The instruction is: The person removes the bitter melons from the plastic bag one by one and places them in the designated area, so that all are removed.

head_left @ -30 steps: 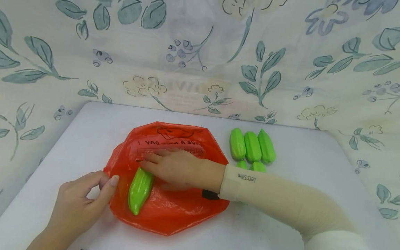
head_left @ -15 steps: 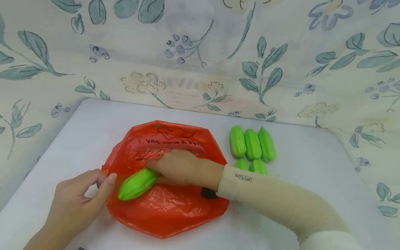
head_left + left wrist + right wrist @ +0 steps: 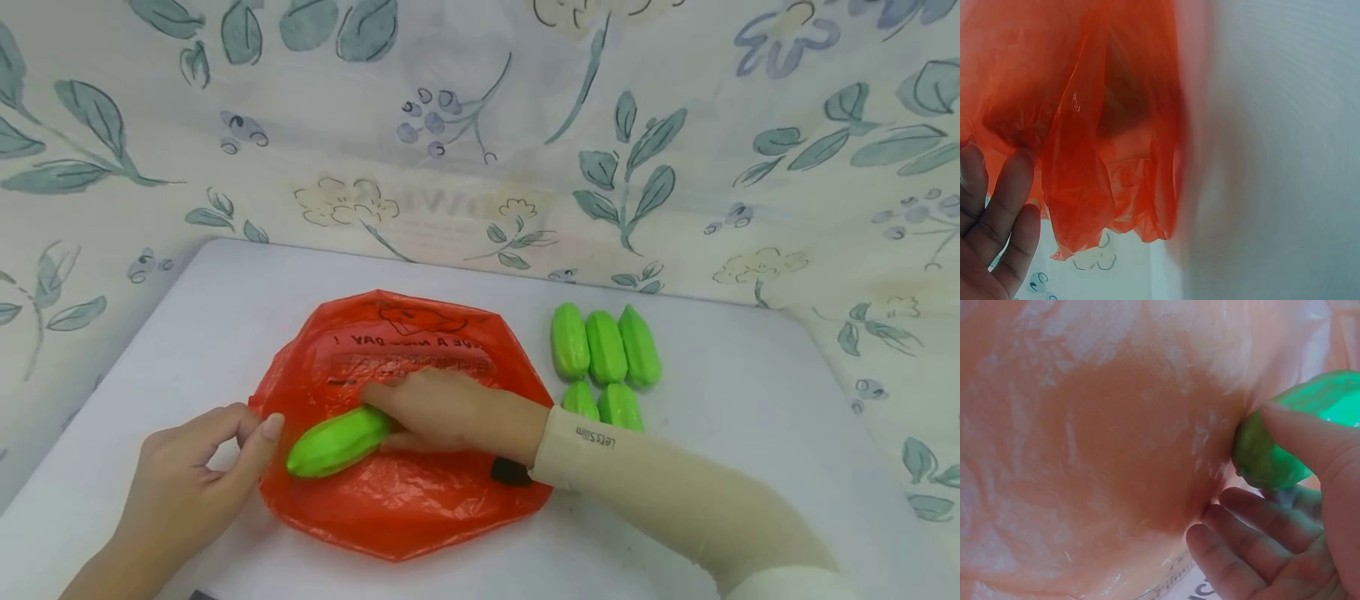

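A red plastic bag (image 3: 420,517) stands with its mouth wide apart, printed lettering showing on its inner far wall. At its left rim, my left hand (image 3: 195,475) pinches the edge between thumb and forefinger. The other fingers (image 3: 1013,181) of that hand are bent loosely beside the bag's outside in the left wrist view. Inside the mouth, my right hand (image 3: 442,408) grips one end of a green ridged fruit (image 3: 333,446), starfruit-like, its pointed end toward the left rim. The right wrist view shows the thumb on top of the fruit (image 3: 1310,400), fingers below.
Several more green fruits (image 3: 606,348) lie in two rows on the white table (image 3: 720,392), right of the bag; the right sleeve (image 3: 660,475) partly covers the nearer row. A floral-patterned sheet (image 3: 480,200) rises behind the table. A black piece (image 3: 512,472) sits at the right wrist.
The right hand has gone from lying spread over the fruit's end to gripping it. The fruit has swung from nearly upright in view to slanting leftward. The left hand stays at the rim.
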A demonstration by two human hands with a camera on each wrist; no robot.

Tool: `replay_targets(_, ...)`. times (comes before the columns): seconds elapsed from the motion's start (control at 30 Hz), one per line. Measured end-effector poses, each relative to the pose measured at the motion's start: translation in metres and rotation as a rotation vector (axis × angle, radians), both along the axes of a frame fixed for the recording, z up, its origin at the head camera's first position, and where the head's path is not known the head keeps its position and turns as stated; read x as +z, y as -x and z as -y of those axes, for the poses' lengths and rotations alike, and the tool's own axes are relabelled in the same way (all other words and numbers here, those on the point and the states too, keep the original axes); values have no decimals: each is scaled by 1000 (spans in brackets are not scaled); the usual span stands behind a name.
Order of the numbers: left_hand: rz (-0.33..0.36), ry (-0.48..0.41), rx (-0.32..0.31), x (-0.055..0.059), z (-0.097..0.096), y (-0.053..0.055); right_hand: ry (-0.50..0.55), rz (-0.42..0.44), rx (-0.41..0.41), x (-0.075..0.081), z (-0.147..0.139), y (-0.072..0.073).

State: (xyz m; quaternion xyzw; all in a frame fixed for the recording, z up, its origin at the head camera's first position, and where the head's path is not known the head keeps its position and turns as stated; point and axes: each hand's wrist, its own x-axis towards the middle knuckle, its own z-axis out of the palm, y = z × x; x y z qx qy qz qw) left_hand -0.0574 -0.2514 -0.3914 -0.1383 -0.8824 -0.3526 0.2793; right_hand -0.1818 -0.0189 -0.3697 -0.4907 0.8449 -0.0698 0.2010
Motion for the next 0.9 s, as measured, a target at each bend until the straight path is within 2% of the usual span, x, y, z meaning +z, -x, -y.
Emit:
replay_targets(0.2,50,-8,22,4,-2,-2,19,39,-18,-3,-6,1)
replay_targets(0.33,78,-5,34,3,-2,-3,17,34,-18,-4,-9,1)
replay_targets(0.6,75,-7,30,2,-1,-3,19,30,-21,2,-15,-1)
replay_targets(0.8,45,-16,13,1,-1,-2,11,15,-2,8,-26,-8)
replay_targets(0.9,53,-8,22,1,-1,-2,12,16,3,13,-32,-13)
